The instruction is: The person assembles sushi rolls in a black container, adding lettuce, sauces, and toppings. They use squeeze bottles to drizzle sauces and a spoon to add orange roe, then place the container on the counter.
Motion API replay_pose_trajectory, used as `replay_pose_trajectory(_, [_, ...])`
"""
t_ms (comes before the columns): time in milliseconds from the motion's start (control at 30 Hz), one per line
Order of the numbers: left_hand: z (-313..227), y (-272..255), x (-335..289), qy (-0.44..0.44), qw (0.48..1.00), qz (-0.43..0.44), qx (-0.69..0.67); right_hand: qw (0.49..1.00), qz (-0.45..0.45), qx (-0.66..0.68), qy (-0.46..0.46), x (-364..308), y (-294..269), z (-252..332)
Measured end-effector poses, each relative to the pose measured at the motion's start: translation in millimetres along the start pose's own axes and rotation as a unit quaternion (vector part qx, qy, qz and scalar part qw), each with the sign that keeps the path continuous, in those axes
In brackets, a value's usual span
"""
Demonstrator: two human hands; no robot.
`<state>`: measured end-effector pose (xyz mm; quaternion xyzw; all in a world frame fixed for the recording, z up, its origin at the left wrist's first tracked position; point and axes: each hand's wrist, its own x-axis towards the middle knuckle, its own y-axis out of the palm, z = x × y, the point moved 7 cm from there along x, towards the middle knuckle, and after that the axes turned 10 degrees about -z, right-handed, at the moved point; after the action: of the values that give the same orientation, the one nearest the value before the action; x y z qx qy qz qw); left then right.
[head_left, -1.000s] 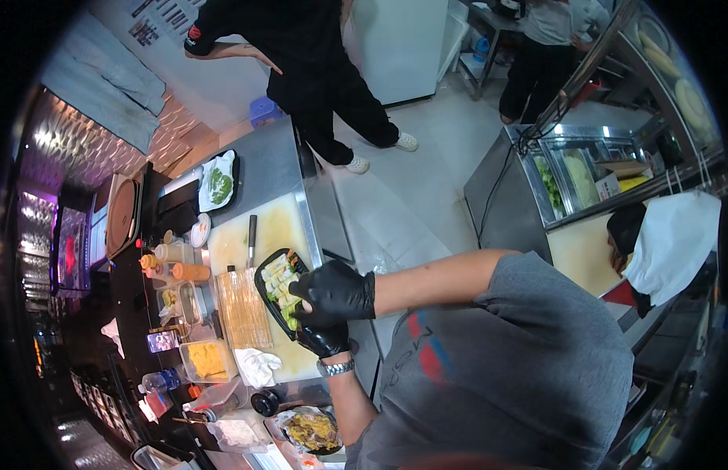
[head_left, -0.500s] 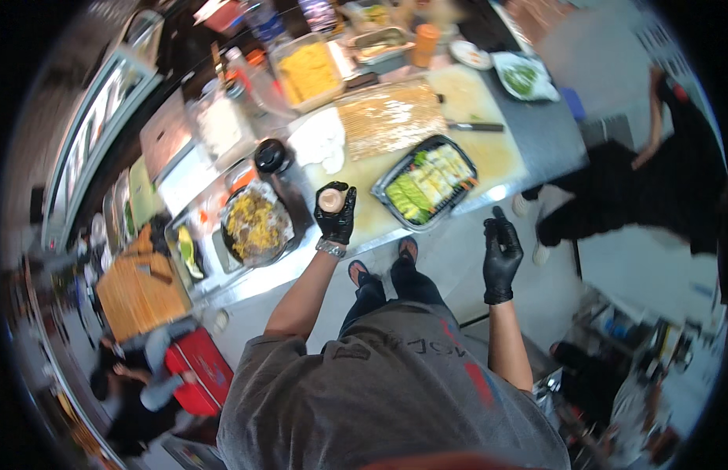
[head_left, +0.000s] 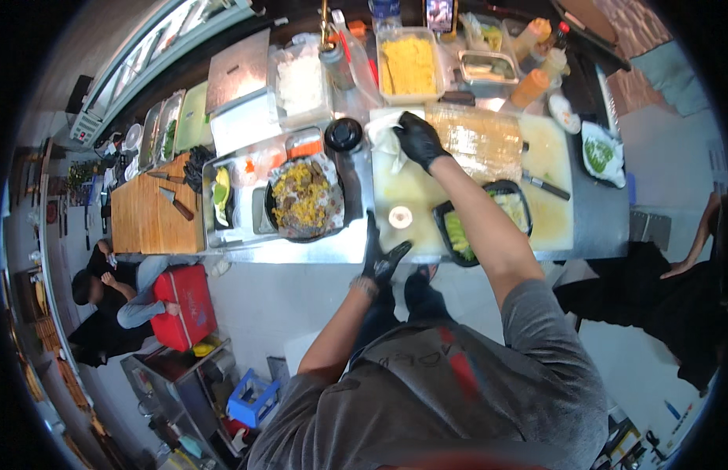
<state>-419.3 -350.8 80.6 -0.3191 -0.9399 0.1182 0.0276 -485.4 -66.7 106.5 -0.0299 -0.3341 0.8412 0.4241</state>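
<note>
At the back-left corner of the white cutting board (head_left: pixel 427 189), the black-gloved right hand (head_left: pixel 420 142) is touching a crumpled white cloth (head_left: pixel 386 141); whether its bent fingers are clenching it, I cannot tell. At the board's front-left corner, the gloved left hand (head_left: pixel 382 254) is staying released, thumb apart, near a small sauce cup (head_left: pixel 400 218). Lettering is showing on the grey T-shirt (head_left: pixel 427 399) and, well left of the board, on a red bag (head_left: pixel 185 305).
</note>
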Motion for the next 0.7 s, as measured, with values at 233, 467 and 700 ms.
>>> replay_pose_trajectory(233, [-127, -111, 1, 0.152, 0.976, -0.151, -0.034, 0.757, -0.101, 0.63, 0.141, 11, -199, 123])
replay_pose_trajectory(467, [-243, 32, 59, -0.031, 0.841, 0.364, -0.399, 0.894, -0.121, 0.424, 0.084, -124, -252, 287])
replay_pose_trajectory(700, [-246, -8, -98, 0.005, 0.768, 0.553, -0.324, 0.952, -0.253, -0.17, 0.029, -307, -230, 310])
